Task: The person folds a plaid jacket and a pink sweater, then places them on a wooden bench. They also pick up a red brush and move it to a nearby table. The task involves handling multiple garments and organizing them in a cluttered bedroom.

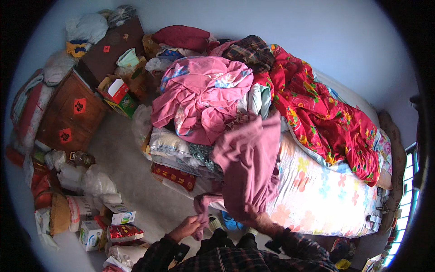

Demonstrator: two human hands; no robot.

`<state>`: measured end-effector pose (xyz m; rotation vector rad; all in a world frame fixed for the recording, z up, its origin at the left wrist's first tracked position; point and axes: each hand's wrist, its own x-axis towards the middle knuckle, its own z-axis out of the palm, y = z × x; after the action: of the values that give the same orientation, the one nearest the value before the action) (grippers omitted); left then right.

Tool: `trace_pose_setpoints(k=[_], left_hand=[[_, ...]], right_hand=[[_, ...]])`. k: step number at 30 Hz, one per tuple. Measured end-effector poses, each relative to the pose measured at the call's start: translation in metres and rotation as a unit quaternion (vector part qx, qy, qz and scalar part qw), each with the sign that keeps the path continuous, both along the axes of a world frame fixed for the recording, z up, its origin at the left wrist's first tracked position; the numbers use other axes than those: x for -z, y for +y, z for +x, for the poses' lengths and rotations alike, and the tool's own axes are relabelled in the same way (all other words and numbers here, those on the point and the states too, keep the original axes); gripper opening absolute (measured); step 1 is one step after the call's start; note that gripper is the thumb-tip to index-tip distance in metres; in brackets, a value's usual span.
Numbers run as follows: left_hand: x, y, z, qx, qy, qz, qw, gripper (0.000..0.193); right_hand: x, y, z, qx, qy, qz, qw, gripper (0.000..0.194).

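A mauve-pink cloth garment (251,163) stretches from the bed toward me, its folds blurred. My left hand (186,227) grips a narrow end of it, perhaps a sleeve, over the floor gap beside the bed. At the bed's near edge my right hand (260,219) has hold of the wider lower part, with the fingers partly hidden in the fabric. The garment's far end lies against a heap of pink patterned bedding (204,91). Beneath that heap are folded quilts and cloths (170,146).
A red floral quilt (319,115) lies bunched on the bed's flower-print sheet (326,197). Wooden cabinets (73,112) stand at the left. Cardboard boxes (91,234) and plastic bags (98,180) crowd the lower-left floor. Blue slippers (231,221) lie near my feet.
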<state>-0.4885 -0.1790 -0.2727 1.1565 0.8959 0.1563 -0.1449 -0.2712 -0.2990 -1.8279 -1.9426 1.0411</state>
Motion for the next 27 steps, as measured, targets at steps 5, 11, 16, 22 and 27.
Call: trace_pose_setpoints(k=[5,11,16,22,27], left_hand=[[-0.021,0.009,0.097,0.21,-0.161,0.08,0.961,0.011],[-0.046,-0.003,0.129,0.193,-0.153,-0.038,0.968,0.025],[-0.03,0.007,0.111,0.097,-0.129,-0.04,0.986,0.044],[0.007,-0.003,0.089,0.094,0.002,-0.069,0.993,0.033],[0.031,-0.024,0.096,0.153,0.06,-0.053,0.985,0.028]], right_hand=[[0.013,0.005,-0.041,-0.046,0.199,0.002,0.979,0.082],[0.067,0.008,0.009,0.103,0.176,0.135,0.97,0.047],[0.015,-0.045,0.144,0.312,-0.024,0.135,0.94,0.039],[-0.112,-0.118,0.182,0.294,-0.149,0.098,0.939,0.029],[-0.097,-0.128,0.137,0.209,-0.173,0.022,0.962,0.02]])
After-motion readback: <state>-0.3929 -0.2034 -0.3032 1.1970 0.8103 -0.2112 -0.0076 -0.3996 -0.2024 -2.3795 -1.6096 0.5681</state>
